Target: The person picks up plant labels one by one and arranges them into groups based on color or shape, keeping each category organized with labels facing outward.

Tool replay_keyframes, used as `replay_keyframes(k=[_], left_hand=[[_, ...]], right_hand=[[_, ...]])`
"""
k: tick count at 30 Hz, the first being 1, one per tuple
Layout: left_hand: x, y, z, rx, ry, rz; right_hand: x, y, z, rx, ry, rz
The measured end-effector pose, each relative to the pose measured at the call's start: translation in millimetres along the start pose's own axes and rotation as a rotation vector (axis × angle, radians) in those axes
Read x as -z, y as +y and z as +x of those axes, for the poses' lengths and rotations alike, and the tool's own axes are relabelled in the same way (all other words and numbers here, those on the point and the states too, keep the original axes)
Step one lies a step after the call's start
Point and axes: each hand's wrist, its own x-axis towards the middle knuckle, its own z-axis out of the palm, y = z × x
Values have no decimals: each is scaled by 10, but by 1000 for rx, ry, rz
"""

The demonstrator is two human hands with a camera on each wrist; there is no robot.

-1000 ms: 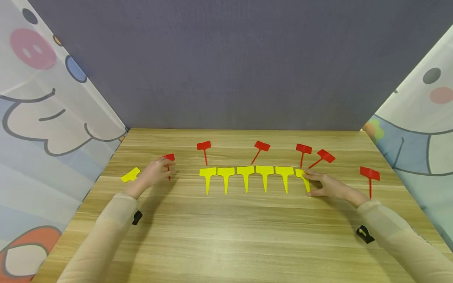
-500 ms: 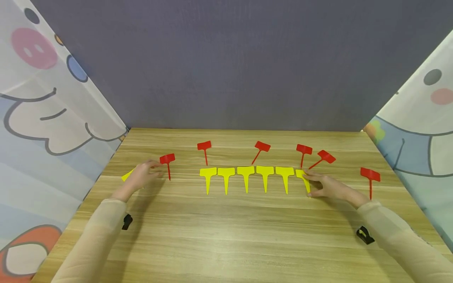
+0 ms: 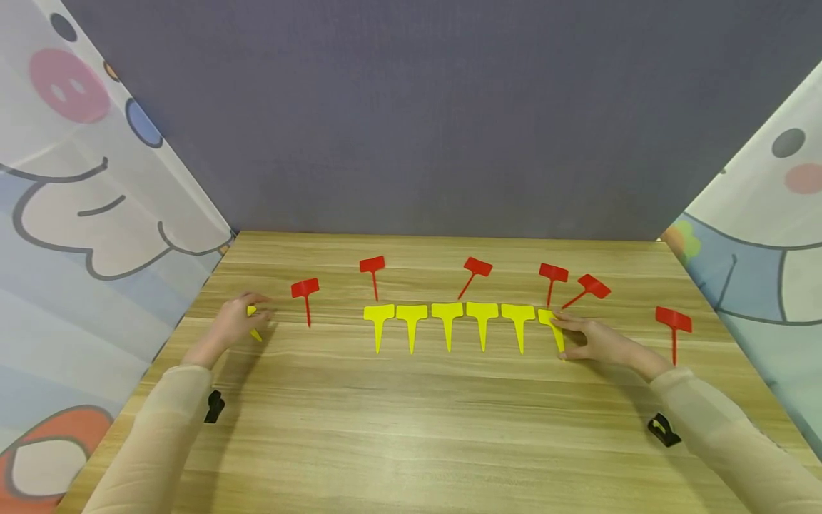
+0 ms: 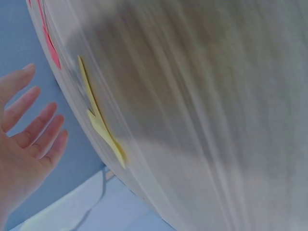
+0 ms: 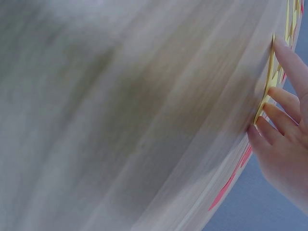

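The left hand (image 3: 230,325) has its fingers loosely spread and holds nothing; a loose yellow tag (image 4: 103,127) lies on the counter (image 3: 398,414) below them, with a red tag (image 3: 305,288) to their right. The right hand (image 3: 600,340) has its fingers spread and touching the end yellow tag (image 3: 557,333), thumb at its point; five yellow tags (image 3: 447,310) line up to their left, two red tags (image 3: 554,272) just beyond them.
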Motion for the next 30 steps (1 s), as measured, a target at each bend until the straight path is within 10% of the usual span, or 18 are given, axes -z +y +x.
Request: replay_keyframes(k=[30], left_hand=[[83, -297, -52, 134, -30, 9]], right_hand=[[-5, -9, 5, 11, 6, -6]])
